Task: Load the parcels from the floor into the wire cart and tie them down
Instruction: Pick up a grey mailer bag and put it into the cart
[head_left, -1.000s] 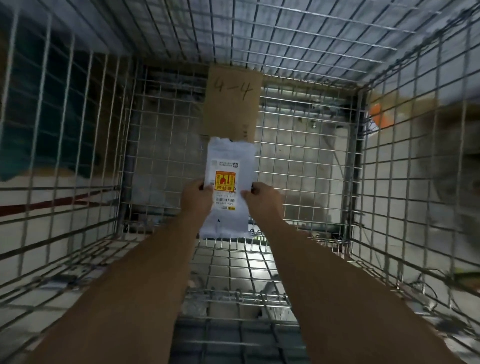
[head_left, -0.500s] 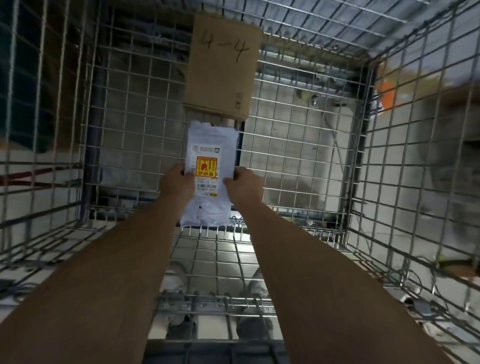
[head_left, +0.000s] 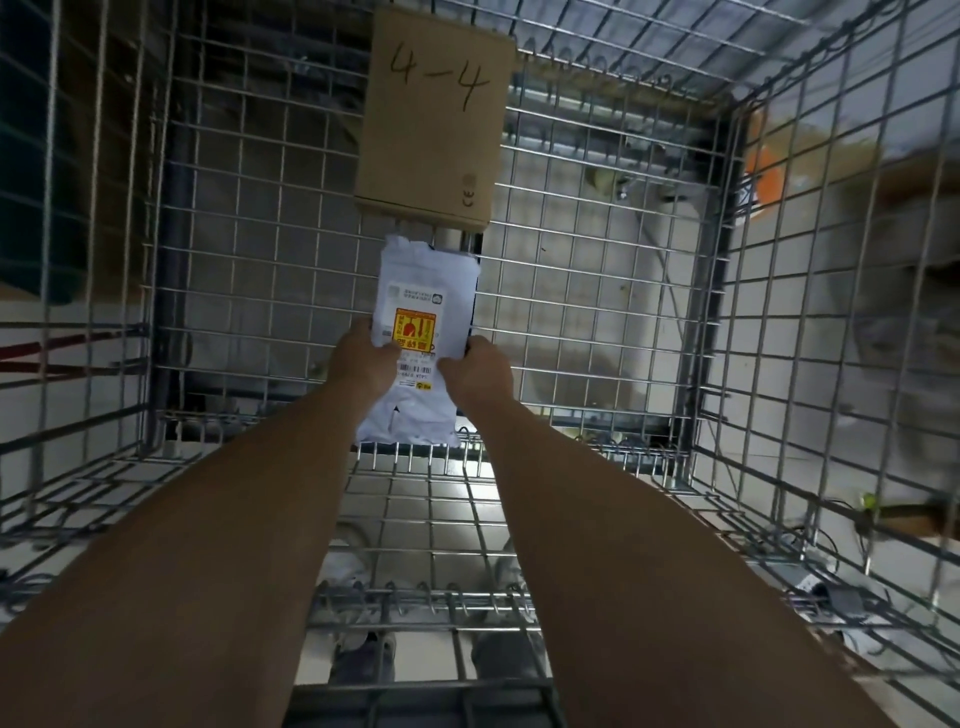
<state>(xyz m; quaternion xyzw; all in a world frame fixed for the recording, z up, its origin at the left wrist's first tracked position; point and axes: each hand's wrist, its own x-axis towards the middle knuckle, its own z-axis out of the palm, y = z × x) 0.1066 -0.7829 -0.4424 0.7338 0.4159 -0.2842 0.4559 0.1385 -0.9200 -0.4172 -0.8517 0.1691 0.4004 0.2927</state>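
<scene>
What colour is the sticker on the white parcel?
Yellow and red-orange sticker on the white parcel, seen in the head view.

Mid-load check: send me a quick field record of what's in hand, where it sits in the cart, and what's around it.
held item: white parcel, yellow-and-red label facing the camera
left hand: grips the parcel's left edge
right hand: grips the parcel's right edge
position: inside the wire cart, held upright in front of the back wall, lower edge close to the floor mesh; contact cannot be told
above parcel: cardboard card marked 4-4, on the back wall
tie-down: no strap in view
</scene>
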